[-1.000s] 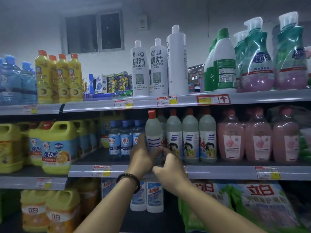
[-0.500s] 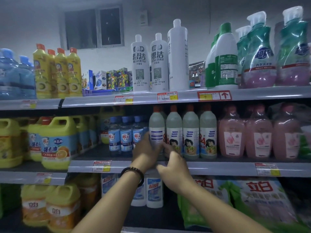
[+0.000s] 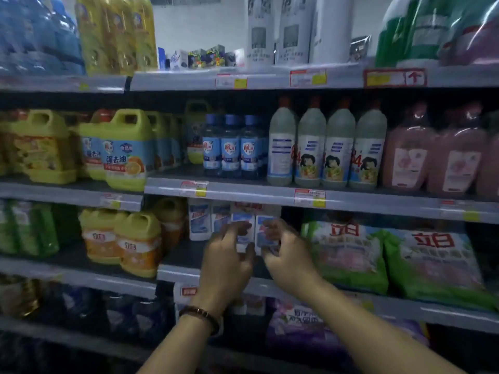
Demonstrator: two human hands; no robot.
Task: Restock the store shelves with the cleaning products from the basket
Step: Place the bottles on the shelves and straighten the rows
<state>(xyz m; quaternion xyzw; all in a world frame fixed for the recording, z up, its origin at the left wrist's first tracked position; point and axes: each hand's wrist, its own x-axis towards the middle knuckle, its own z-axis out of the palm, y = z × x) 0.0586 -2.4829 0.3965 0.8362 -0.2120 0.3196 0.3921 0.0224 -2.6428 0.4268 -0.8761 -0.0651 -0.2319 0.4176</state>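
Note:
Two white bottles with blue labels stand side by side at the front of the third shelf (image 3: 178, 271). My left hand (image 3: 226, 257), with a bracelet at the wrist, holds the left white bottle (image 3: 244, 234), fingers curved round its face. My right hand (image 3: 287, 256) grips the right white bottle (image 3: 266, 233) between thumb and fingers. One shelf up, a pale bottle with a red cap (image 3: 280, 147) stands free, its back label facing out, at the left end of a row of matching bottles (image 3: 339, 149). No basket is in view.
More white bottles (image 3: 198, 222) stand behind and to the left. Green detergent bags (image 3: 348, 255) lie just right of my hands, orange jugs (image 3: 137, 244) to the left. Small blue bottles (image 3: 231, 147), yellow jugs (image 3: 125, 149) and pink bottles (image 3: 456, 155) fill the middle shelf.
Both hands left the pale red-capped bottle on the middle shelf and dropped to the white bottles one shelf below. The view tilted down and moved closer.

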